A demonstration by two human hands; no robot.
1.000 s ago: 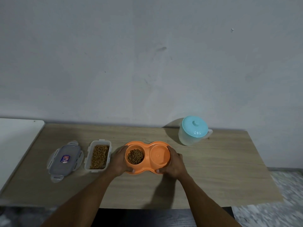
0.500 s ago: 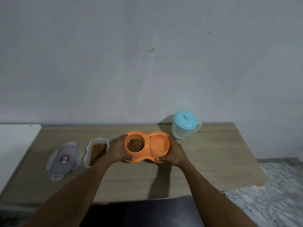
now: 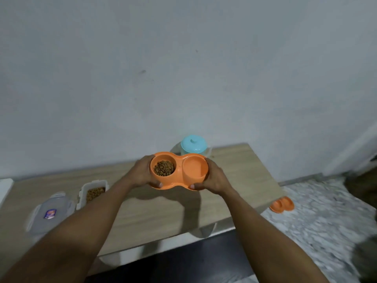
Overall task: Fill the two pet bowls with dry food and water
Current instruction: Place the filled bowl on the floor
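Observation:
An orange double pet bowl (image 3: 179,181) is held in the air above the wooden table (image 3: 155,211). My left hand (image 3: 141,173) grips its left end and my right hand (image 3: 214,177) grips its right end. The left cup holds brown dry food (image 3: 164,168); the right cup (image 3: 194,168) looks smooth and I cannot tell whether water is in it. Behind the bowl a clear water jug with a light blue lid (image 3: 192,144) stands on the table. An open container of dry food (image 3: 92,193) lies at the left.
The container's clear lid (image 3: 50,213) lies at the table's left end. A second orange double bowl (image 3: 282,204) sits on the speckled floor beyond the table's right edge. A white surface (image 3: 5,187) adjoins the table at far left. A grey wall stands behind.
Both hands have lifted the orange bowl off the table and carried it up and slightly right. The view has swung right, bringing the floor and the second bowl into sight.

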